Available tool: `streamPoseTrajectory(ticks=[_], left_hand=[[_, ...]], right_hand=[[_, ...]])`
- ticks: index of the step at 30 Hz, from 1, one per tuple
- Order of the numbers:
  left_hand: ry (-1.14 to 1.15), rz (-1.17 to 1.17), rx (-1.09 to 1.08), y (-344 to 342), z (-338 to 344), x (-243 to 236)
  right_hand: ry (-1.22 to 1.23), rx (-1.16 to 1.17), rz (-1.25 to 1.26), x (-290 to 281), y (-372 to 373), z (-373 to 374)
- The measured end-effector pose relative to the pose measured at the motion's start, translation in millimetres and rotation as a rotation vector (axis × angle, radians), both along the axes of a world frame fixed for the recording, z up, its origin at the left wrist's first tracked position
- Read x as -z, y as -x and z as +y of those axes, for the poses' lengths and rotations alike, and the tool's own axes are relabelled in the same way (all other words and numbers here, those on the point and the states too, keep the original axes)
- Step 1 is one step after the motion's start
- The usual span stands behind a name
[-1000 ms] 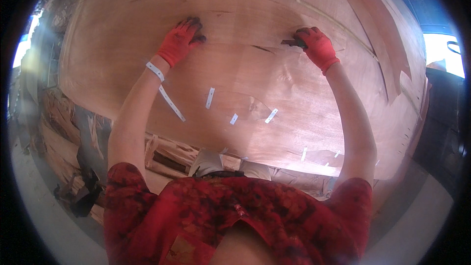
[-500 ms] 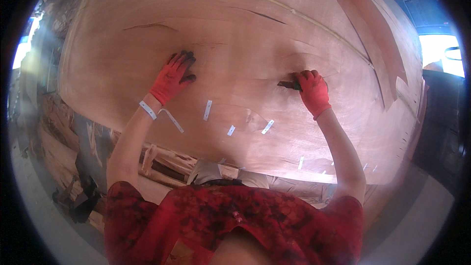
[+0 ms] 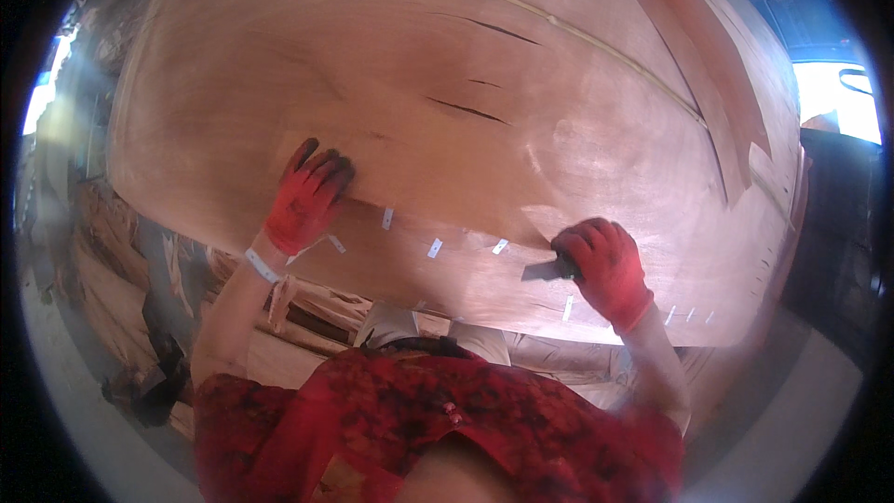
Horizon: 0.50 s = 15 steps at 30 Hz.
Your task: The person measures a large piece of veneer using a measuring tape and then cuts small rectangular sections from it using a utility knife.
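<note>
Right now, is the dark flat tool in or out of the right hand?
In: the right hand is closed around the dark flat tool, whose end sticks out leftward.

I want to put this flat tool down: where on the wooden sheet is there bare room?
The wooden sheet has bare patches between the pale strip and the left hand, and between that strip and the right hand. Crowded: the near edge, with white tapes and the right hand's dark flat tool.
</note>
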<state>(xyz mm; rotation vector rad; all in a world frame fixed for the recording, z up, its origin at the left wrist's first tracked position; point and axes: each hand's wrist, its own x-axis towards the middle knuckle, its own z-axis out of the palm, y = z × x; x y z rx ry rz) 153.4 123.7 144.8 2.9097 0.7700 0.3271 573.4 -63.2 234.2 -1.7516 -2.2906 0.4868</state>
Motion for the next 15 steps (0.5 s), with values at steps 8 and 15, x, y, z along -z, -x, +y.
streamPoseTrajectory(ticks=[8, 15], left_hand=[[0.142, -0.125, -0.100, -13, 18, -101], [-0.049, -0.014, -0.176, -53, 108, -13]], right_hand=[[0.298, 0.270, 0.408, -39, -42, -1], [0.163, 0.407, 0.198, 77, -91, 75]])
